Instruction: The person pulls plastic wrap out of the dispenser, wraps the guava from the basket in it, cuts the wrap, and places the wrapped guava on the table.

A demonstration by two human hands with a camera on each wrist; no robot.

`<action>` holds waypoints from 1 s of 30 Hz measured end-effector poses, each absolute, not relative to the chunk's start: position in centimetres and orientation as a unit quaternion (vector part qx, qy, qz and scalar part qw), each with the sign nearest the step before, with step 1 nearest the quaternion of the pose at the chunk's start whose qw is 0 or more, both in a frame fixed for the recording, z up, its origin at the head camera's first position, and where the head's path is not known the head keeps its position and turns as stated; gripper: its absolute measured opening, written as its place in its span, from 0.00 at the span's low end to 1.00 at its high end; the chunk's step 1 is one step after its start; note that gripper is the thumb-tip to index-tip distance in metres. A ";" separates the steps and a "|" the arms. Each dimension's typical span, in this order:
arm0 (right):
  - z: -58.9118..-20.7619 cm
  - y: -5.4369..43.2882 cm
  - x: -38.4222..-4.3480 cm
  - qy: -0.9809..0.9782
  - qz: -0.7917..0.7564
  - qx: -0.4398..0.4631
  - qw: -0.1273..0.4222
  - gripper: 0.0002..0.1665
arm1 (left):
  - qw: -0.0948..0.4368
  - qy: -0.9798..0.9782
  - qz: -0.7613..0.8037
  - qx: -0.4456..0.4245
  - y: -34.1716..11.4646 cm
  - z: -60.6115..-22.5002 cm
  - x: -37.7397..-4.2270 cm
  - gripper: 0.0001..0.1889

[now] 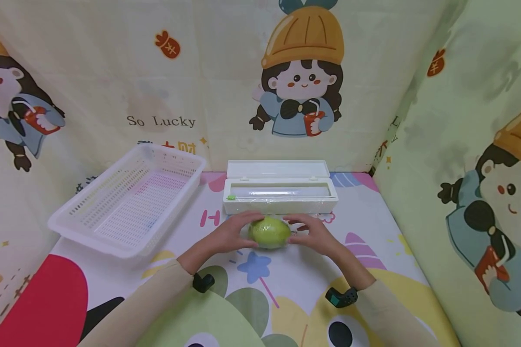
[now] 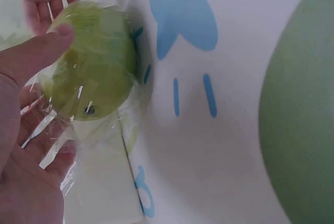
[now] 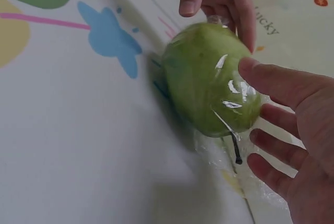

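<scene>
A green pear (image 1: 270, 232) wrapped in clear cling film lies on its side on the patterned tablecloth, its dark stem (image 3: 236, 148) towards the right hand. My left hand (image 1: 231, 233) is at the pear's left end, thumb on the near side and fingers spread along the far side. Film drapes against those fingers (image 2: 57, 130). From the opposite end my right hand (image 1: 316, 234) faces it, thumb tip at the film and the other fingers loosely bent, slightly apart from the fruit. Behind the pear stands a white cling film dispenser (image 1: 281, 206), lid raised, a film roll (image 1: 282, 191) inside.
A white perforated plastic basket (image 1: 167, 236) stands at the left of the table. Printed cloth (image 1: 226, 96) hangs behind and along both sides. The tablecloth (image 1: 304, 274) carries large coloured cartoon prints. A green tab (image 1: 231, 197) shows at the dispenser's left front.
</scene>
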State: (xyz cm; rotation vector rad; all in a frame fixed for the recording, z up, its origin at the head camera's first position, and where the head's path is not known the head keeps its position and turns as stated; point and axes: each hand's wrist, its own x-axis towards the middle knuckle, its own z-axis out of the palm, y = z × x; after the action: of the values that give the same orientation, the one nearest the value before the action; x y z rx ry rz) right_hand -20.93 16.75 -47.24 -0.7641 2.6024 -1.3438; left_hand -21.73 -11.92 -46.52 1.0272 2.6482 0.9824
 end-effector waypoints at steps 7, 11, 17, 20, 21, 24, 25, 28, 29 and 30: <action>-48.0 16.0 -21.5 0.874 -0.415 -0.243 0.071 0.40 | 0.076 0.892 0.309 0.321 -11.5 -47.0 -22.1 0.44; -48.3 15.2 -21.7 0.888 -0.391 -0.232 0.065 0.45 | 0.075 0.899 0.300 0.310 -11.2 -47.3 -22.4 0.46; -48.6 14.1 -21.7 0.919 -0.322 -0.223 0.039 0.53 | 0.066 0.913 0.272 0.296 -10.6 -47.9 -22.8 0.48; -48.6 13.7 -21.7 0.928 -0.292 -0.229 0.015 0.54 | 0.055 0.917 0.261 0.297 -10.4 -48.3 -23.1 0.47; -48.6 13.6 -21.8 0.931 -0.285 -0.229 0.011 0.54 | 0.052 0.917 0.262 0.298 -10.4 -48.3 -23.2 0.47; -48.5 13.4 -21.9 0.935 -0.273 -0.229 0.007 0.53 | 0.050 0.916 0.264 0.299 -10.4 -48.4 -23.3 0.47; -48.5 13.4 -21.9 0.935 -0.272 -0.227 0.011 0.53 | 0.052 0.914 0.267 0.302 -10.5 -48.4 -23.4 0.46; -48.3 13.7 -22.0 0.934 -0.277 -0.224 0.028 0.53 | 0.060 0.905 0.288 0.308 -10.7 -48.2 -23.3 0.46; -48.2 13.8 -21.9 0.932 -0.282 -0.224 0.034 0.53 | 0.063 0.901 0.298 0.310 -10.8 -48.1 -23.3 0.46; -48.0 14.0 -21.9 0.930 -0.288 -0.226 0.039 0.53 | 0.067 0.896 0.308 0.312 -10.9 -47.9 -23.2 0.46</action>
State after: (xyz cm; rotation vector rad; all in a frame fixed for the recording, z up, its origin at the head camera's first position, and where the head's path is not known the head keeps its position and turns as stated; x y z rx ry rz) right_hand -21.90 13.95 -48.03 -0.6924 2.8512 -0.8846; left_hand -23.24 -10.90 -47.93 0.9411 2.7015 0.9293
